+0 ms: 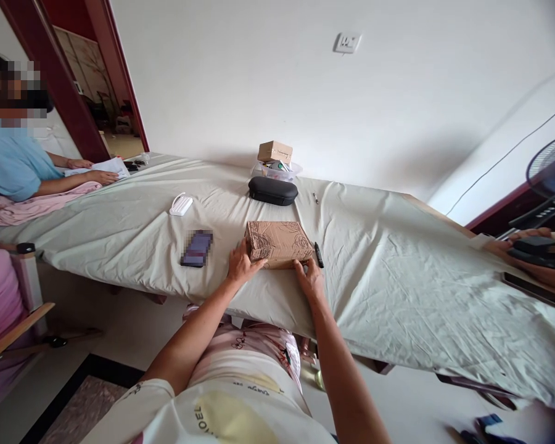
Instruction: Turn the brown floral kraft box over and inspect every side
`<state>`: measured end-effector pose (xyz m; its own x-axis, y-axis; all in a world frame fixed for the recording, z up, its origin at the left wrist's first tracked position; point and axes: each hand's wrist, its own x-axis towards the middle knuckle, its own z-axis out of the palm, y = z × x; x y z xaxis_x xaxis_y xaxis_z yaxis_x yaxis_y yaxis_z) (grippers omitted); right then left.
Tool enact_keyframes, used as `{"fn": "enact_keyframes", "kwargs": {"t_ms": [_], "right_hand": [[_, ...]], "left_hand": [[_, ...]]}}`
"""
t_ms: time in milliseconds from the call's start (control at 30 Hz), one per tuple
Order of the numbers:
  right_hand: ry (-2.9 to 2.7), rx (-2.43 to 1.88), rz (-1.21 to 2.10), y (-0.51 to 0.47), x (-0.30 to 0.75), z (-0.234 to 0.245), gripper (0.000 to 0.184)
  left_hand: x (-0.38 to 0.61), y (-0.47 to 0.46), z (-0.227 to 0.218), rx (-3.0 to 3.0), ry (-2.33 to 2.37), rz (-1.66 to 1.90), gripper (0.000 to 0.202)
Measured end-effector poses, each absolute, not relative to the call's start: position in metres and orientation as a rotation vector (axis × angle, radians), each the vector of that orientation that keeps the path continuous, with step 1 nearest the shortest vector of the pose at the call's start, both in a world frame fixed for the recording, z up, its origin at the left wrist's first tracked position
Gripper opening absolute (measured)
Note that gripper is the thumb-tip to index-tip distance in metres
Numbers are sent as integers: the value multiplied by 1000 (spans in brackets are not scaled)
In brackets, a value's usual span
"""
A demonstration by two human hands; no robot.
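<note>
A brown cardboard box (281, 242) with dark line drawings on it sits on the cloth-covered table in front of me. My left hand (243, 264) rests against its left front corner, thumb along the front face. At the right front corner my right hand (309, 276) touches the box with its fingers. Together the two hands hold the box from both sides, and it appears to rest on the cloth. A black marker (319, 254) lies just beyond my right fingers, close to the box's right side.
Behind the box are a black zip case (272, 191) and a clear tub (300, 170) with a small carton (275, 152) on top. A phone (197, 248) and a white power strip (181, 205) lie left. People sit at both ends; a fan (552, 163) stands right.
</note>
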<state>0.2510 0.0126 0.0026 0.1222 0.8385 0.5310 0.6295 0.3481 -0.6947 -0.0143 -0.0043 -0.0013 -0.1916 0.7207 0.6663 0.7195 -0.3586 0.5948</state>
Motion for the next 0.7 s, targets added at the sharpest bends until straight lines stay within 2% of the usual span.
{"fn": "enact_keyframes", "kwargs": {"t_ms": [100,333,433,533,700], "right_hand": [[-1637,-1473,206,13,251,-1,53],[-1637,-1477,261,16,255,-2,68],[-1535,-1339,283,11,252,7,72],[-1349,-1142,251,3,249,18,65],[-1189,-882,300,-6,247,27,52]], "left_hand": [[-10,-5,-1,1996,1921,1546,91],[-11,-11,8,1986,1929,1333,87],[-20,-13,11,1975,1725,1525,70],[-31,-17,14,1933,1564,1770,48],[-31,-20,13,1947,1515,1969,43]]}}
